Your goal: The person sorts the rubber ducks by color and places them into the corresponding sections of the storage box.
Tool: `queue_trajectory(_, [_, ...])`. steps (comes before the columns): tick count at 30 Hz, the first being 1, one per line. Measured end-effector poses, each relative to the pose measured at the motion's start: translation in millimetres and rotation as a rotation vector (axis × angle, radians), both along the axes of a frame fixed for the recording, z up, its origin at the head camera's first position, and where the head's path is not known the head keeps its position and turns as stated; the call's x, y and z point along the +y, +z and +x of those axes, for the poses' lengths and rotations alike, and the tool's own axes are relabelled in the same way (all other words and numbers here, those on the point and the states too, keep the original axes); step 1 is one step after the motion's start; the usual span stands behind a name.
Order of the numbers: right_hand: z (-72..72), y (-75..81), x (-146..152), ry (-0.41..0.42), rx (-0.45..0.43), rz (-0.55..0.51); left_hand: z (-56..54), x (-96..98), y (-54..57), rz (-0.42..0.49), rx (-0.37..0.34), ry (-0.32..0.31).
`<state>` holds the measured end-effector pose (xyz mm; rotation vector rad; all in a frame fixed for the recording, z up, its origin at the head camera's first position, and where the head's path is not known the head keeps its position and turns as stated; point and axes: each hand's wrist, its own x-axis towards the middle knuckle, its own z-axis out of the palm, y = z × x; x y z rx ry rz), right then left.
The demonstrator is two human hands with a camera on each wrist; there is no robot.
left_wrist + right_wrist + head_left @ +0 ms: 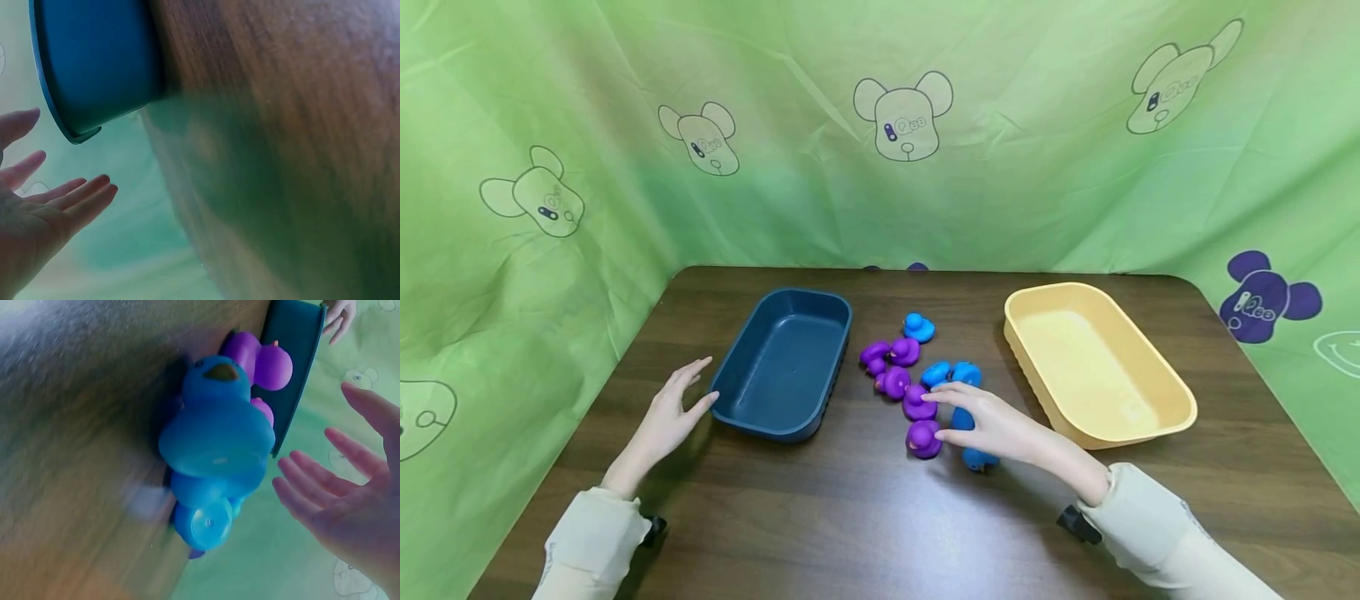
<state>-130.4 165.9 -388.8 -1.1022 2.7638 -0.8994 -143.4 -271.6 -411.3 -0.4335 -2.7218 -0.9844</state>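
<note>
Several purple rubber ducks [892, 382] and several blue rubber ducks [919, 328] lie in a loose cluster at mid-table, some on their sides. My right hand [996, 425] hovers over the near end of the cluster with fingers spread and relaxed. It partly covers some blue ducks, and its fingertips overlap the nearest purple duck [922, 440] in the head view. From the right wrist, the palm [356, 506] shows nothing held, beside a blue duck [215, 437]. At the left, my left hand [662, 421], also relaxed and holding nothing, has its fingertips right by the rim of a dark blue basin [842, 350].
The dark blue basin has nothing in it. A pale yellow basin [1101, 358] stands right of the ducks, close behind the right forearm. Beneath everything is a brown wooden table [790, 525], backed by a green curtain [790, 208] with printed mouse heads.
</note>
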Motion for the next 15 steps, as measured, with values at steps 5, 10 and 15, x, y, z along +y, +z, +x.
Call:
queue_trajectory(5, [-1.9, -4.6, -5.5, 0.044, -0.033, -0.027, 0.8, -1.5, -1.8, 0.063, -0.019, -0.008])
queue_trajectory(10, [-4.4, -8.7, -9.9, 0.094, -0.054, -0.06, 2.6, -0.2, -2.0, 0.107, -0.072, 0.011])
queue_trajectory(15, [-6.9, -12.5, -14.5, 0.116, -0.079, -0.051, 4.2, 1.4, -3.8, 0.179, -0.134, 0.012])
